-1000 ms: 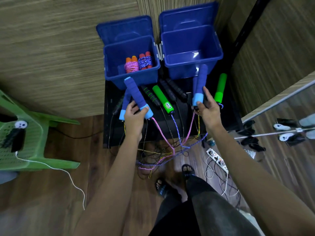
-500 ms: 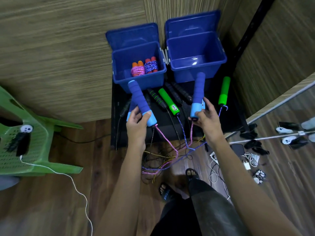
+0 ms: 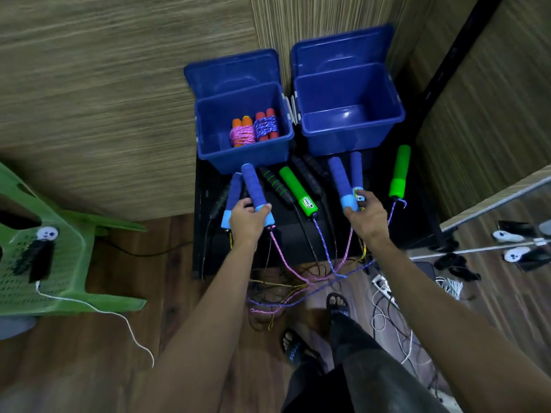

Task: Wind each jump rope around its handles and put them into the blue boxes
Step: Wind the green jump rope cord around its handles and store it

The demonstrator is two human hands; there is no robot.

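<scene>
Left hand (image 3: 249, 217) grips a blue handle (image 3: 256, 192) near its light-blue collar, fingers curled round it. Right hand (image 3: 365, 216) pinches the matching blue handle (image 3: 340, 180) at its collar, fingers clamped on it. Both handles appear raised off the black surface (image 3: 205, 234). A pink cord (image 3: 286, 263) runs from each down into a tangle of cords (image 3: 277, 296) hanging over the front edge to the floor.

Step in hand, as judged: bringing the two handles together before winding. Recommended: lay them side by side, collars level, hold the pair in one hand, and draw the pink cord free of the others before wrapping, since it crosses several neighbouring cords. Wind tight and even about the middle.

Left box (image 3: 214, 120) already holds two wound ropes, one pink-wrapped (image 3: 243, 134), one blue-wrapped (image 3: 267, 126). Right box (image 3: 351, 120) shows nothing inside. Both stand open at the back of the surface.

Also on the surface: two further blue handles (image 3: 231, 195) (image 3: 356, 171), two green handles (image 3: 298, 189) (image 3: 399, 171) and black ones (image 3: 307, 174), unwound.

Room: wood-look walls and floor, a green plastic chair (image 3: 68, 257) to the left, a power strip (image 3: 383, 289) and loose cables to the right, a mirror (image 3: 507, 222) alongside.
</scene>
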